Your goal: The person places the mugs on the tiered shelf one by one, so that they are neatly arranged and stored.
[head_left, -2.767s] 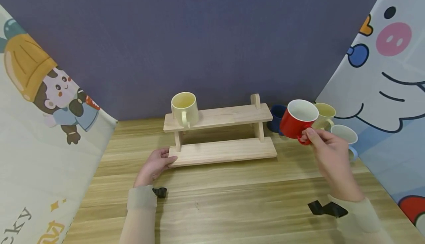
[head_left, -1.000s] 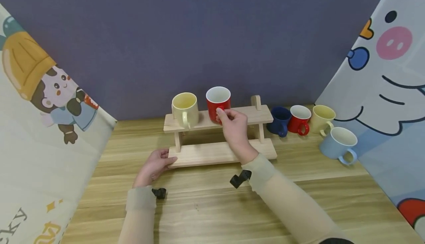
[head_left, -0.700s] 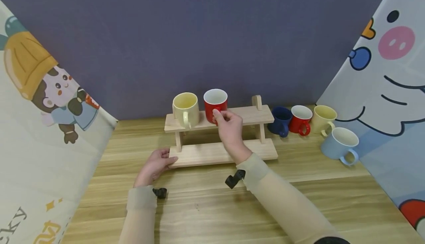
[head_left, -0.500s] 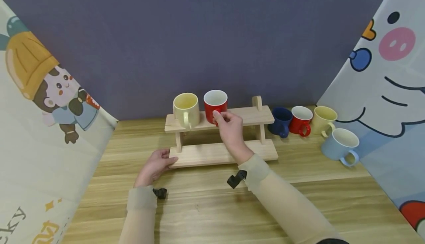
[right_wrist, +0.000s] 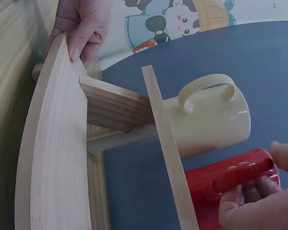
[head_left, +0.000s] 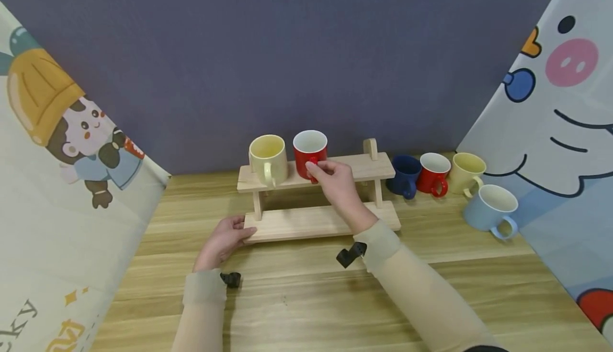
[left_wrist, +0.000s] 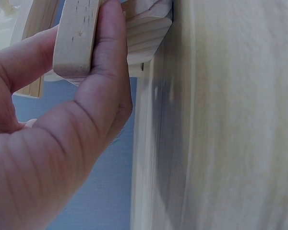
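Observation:
A two-tier wooden shelf [head_left: 306, 223] stands on the table. My left hand [head_left: 226, 239] grips the left end of its lower board, thumb on top and fingers beneath; the left wrist view shows the board's end [left_wrist: 76, 43] between them. On the upper board a red mug [head_left: 303, 159] with a white inside stands upright, handle toward me. My right hand [head_left: 337, 181] has its thumb and curled fingers at that handle [right_wrist: 240, 178]. Just left of the red mug, a pale yellow mug [head_left: 268, 159] sits on the same board.
Right of the shelf, a dark blue mug [head_left: 403, 175], another red mug [head_left: 432, 174], a second yellow mug [head_left: 466, 173] and a light blue mug [head_left: 488, 209] stand on the wooden table [head_left: 297, 299]. A dark grey panel [head_left: 306, 54] rises behind the shelf.
My right hand brought the red mug from the right side onto the upper board beside the yellow one. Since then, its wrist has shifted slightly right. My left hand stays on the shelf.

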{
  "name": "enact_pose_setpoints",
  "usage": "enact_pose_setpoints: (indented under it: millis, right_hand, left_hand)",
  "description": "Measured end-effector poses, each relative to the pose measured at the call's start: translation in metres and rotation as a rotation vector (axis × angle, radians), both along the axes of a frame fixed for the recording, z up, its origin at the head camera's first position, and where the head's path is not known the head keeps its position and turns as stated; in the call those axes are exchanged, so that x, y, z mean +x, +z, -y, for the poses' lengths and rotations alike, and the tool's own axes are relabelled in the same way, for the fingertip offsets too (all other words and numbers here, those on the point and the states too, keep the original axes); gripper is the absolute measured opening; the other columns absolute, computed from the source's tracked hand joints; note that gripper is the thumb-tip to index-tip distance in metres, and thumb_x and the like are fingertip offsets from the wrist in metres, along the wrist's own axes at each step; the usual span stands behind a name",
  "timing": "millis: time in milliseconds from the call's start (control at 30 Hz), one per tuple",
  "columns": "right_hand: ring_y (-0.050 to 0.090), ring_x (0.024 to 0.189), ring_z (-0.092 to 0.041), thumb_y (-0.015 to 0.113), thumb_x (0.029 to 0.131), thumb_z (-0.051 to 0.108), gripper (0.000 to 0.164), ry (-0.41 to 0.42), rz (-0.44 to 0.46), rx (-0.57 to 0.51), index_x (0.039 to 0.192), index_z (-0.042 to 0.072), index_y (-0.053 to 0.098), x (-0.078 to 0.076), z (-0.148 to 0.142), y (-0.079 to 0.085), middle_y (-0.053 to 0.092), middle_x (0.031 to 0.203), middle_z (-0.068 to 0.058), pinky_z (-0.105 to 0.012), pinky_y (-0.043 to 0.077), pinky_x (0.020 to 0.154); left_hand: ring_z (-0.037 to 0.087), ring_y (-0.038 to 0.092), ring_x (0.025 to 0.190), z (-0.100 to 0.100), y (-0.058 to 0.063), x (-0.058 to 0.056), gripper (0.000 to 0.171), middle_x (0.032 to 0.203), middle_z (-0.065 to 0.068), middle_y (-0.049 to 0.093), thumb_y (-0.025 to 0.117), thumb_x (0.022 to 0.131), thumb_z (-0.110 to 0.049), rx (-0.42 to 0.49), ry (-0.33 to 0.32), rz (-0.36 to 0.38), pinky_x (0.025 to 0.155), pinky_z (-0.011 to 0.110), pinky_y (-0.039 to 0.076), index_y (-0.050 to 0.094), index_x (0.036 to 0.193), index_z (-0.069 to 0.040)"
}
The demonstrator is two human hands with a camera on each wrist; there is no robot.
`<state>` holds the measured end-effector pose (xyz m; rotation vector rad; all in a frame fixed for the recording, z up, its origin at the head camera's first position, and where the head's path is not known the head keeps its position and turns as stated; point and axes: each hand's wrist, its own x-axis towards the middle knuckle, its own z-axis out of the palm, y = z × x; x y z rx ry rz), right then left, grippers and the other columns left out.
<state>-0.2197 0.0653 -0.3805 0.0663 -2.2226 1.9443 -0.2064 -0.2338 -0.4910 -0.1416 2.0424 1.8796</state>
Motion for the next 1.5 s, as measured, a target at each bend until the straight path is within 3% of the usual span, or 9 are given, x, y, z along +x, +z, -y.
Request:
enact_pose_setpoints:
  millis: [300, 567, 800, 1033, 1233, 1500]
  right_hand:
    - [0.062, 0.104, -0.025, 0.079, 0.091, 0.042, 0.042, -0.001, 0.071, 0.007, 0.113, 0.007, 0.074, 0.007, -0.021, -0.004, 0.069, 0.115, -0.007, -0.041, 0.052, 0.092]
    - [0.062, 0.102, -0.024, 0.078, 0.091, 0.045, 0.046, -0.018, 0.002, 0.051, 0.118, 0.007, 0.074, 0.015, -0.045, -0.002, 0.070, 0.113, -0.006, -0.039, 0.053, 0.090]
    - [0.062, 0.099, -0.021, 0.076, 0.094, 0.040, 0.042, -0.106, -0.040, 0.107, 0.118, 0.006, 0.075, 0.023, -0.076, -0.003, 0.071, 0.112, -0.007, -0.029, 0.052, 0.084]
    - [0.062, 0.099, -0.020, 0.077, 0.094, 0.036, 0.046, -0.181, -0.063, 0.051, 0.121, 0.000, 0.072, 0.032, -0.115, 0.000, 0.071, 0.112, -0.008, -0.024, 0.052, 0.081]
    - [0.061, 0.099, -0.013, 0.076, 0.094, 0.034, 0.046, -0.271, -0.092, 0.069, 0.123, -0.002, 0.071, 0.040, -0.150, 0.002, 0.070, 0.107, -0.002, -0.020, 0.049, 0.081]
    - [0.064, 0.097, -0.008, 0.074, 0.096, 0.036, 0.047, -0.323, -0.038, 0.083, 0.129, 0.004, 0.070, 0.056, -0.190, 0.003, 0.071, 0.105, 0.007, -0.013, 0.051, 0.077]
  left_hand:
    - [0.025, 0.060, 0.106, 0.000, -0.001, -0.001, 0.073, 0.138, 0.033, 0.045, 0.064, 0.100, 0.001, 0.015, -0.006, -0.006, 0.090, 0.033, 0.055, 0.017, 0.153, 0.018]
    - [0.023, 0.062, 0.102, 0.000, -0.001, 0.001, 0.070, 0.134, 0.032, 0.049, 0.062, 0.100, 0.002, 0.014, -0.004, -0.024, 0.088, 0.033, 0.055, 0.018, 0.151, 0.020]
    - [0.021, 0.062, 0.099, -0.001, 0.001, 0.002, 0.069, 0.133, 0.029, 0.049, 0.063, 0.100, 0.002, 0.000, 0.008, -0.020, 0.086, 0.031, 0.056, 0.019, 0.151, 0.019]
    - [0.023, 0.060, 0.106, 0.000, 0.002, 0.002, 0.071, 0.143, 0.033, 0.043, 0.063, 0.101, 0.000, -0.020, 0.001, -0.011, 0.087, 0.032, 0.055, 0.018, 0.153, 0.018]
    - [0.024, 0.059, 0.106, 0.000, 0.003, 0.003, 0.072, 0.143, 0.033, 0.042, 0.064, 0.100, -0.001, -0.027, -0.002, -0.010, 0.088, 0.033, 0.055, 0.018, 0.153, 0.017]
    - [0.025, 0.059, 0.106, -0.001, 0.003, 0.004, 0.072, 0.141, 0.032, 0.043, 0.064, 0.101, -0.002, -0.026, -0.004, -0.014, 0.089, 0.034, 0.055, 0.018, 0.153, 0.017]
